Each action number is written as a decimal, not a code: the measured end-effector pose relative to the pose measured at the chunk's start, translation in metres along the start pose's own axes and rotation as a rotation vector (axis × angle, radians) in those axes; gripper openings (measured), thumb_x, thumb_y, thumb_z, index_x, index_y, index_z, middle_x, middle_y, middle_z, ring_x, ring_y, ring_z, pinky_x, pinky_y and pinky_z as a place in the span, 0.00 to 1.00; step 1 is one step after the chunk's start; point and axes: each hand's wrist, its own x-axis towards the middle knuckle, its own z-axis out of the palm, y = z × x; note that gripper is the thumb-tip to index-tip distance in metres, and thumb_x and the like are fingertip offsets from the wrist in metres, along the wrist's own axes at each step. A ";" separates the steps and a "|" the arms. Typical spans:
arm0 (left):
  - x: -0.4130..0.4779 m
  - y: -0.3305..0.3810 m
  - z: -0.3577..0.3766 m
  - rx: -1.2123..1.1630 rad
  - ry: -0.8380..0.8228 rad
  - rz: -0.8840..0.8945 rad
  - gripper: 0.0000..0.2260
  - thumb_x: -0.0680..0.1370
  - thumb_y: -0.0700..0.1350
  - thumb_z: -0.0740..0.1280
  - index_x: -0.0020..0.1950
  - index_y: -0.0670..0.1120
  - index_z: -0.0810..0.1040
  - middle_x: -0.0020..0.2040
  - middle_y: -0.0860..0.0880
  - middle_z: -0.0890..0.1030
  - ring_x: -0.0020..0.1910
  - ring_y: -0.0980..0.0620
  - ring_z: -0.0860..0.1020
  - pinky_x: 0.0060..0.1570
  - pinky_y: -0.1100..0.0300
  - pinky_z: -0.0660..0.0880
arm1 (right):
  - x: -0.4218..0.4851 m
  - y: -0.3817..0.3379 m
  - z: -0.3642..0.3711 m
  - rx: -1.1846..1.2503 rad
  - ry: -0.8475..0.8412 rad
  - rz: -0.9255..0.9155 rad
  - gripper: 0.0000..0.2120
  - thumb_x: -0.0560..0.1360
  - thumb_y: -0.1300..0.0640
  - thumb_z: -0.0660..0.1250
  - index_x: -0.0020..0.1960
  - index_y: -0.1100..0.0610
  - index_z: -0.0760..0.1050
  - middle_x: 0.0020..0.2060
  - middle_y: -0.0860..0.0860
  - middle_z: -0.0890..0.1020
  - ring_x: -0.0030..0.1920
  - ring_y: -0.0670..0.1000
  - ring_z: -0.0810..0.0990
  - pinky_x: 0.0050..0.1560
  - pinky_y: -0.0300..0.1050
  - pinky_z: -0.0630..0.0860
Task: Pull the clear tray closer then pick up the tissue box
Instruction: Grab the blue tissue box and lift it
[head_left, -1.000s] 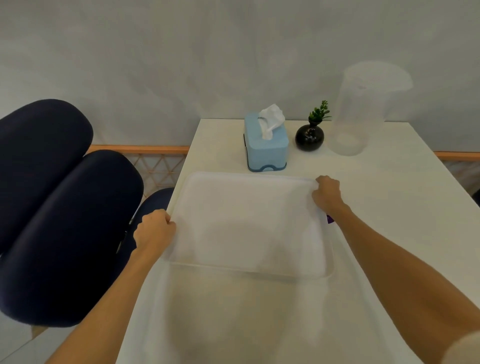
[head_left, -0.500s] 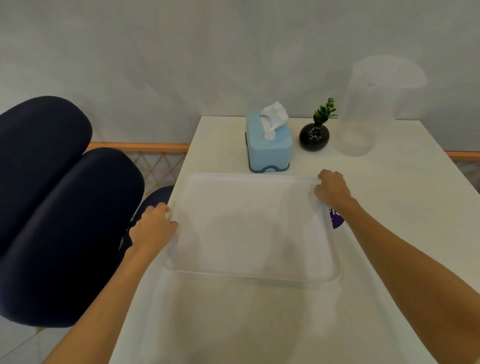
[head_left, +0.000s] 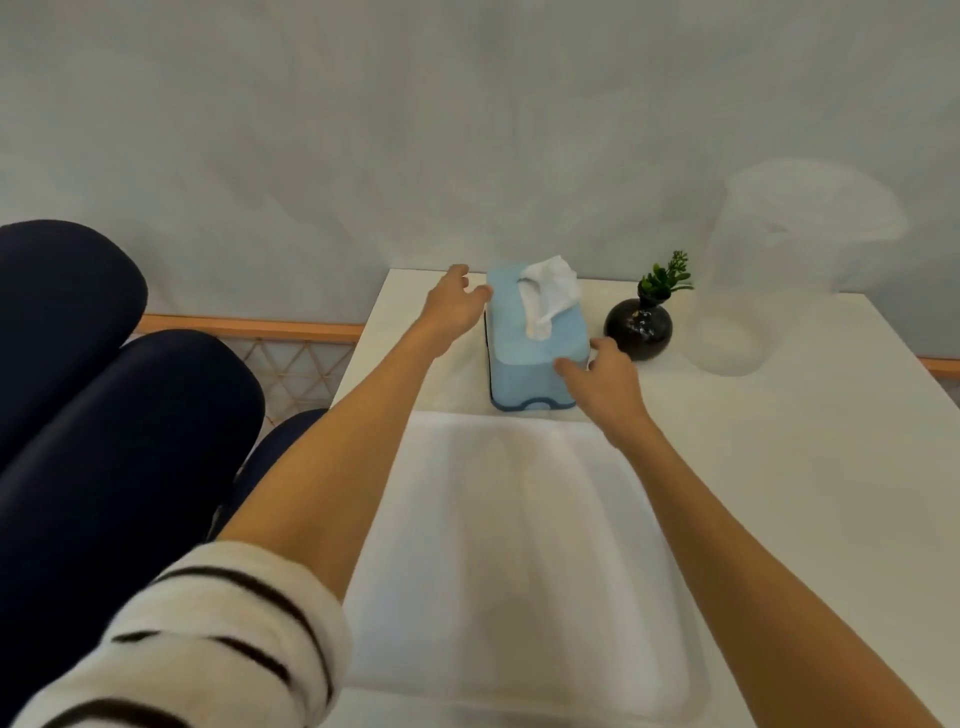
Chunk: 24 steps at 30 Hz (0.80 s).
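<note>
White bench (head_left: 779, 467) carries the clear tray (head_left: 519, 571) near, the tissue box (head_left: 535, 358) far. Left hand (head_left: 452, 306) and right hand (head_left: 602, 379), both spread wide, flank the box.

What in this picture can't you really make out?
- Head view: the clear tray's left edge lies under the left forearm.
- The tissue box's far side faces away.
- Whether the left hand or right hand touches the box is blurred.
- The clear jug's outline is hazy.
</note>
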 end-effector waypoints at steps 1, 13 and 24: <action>0.011 -0.001 0.005 0.008 -0.016 -0.005 0.26 0.81 0.47 0.60 0.77 0.45 0.57 0.76 0.45 0.63 0.73 0.45 0.65 0.67 0.55 0.65 | 0.001 0.002 0.003 0.027 -0.008 0.009 0.27 0.74 0.53 0.67 0.68 0.63 0.65 0.62 0.61 0.74 0.61 0.59 0.75 0.51 0.46 0.74; 0.082 -0.016 0.027 -0.115 -0.106 -0.011 0.22 0.78 0.45 0.58 0.73 0.49 0.65 0.72 0.46 0.67 0.66 0.46 0.71 0.59 0.54 0.72 | 0.028 0.017 0.011 0.301 -0.179 0.182 0.23 0.80 0.53 0.57 0.74 0.46 0.58 0.60 0.51 0.71 0.59 0.59 0.77 0.41 0.45 0.80; 0.021 -0.064 -0.031 -0.088 0.233 -0.134 0.21 0.78 0.52 0.60 0.70 0.47 0.67 0.61 0.47 0.67 0.53 0.48 0.70 0.49 0.55 0.67 | 0.045 -0.006 0.039 0.353 -0.172 0.253 0.23 0.80 0.51 0.52 0.74 0.50 0.60 0.70 0.52 0.69 0.64 0.58 0.73 0.51 0.54 0.80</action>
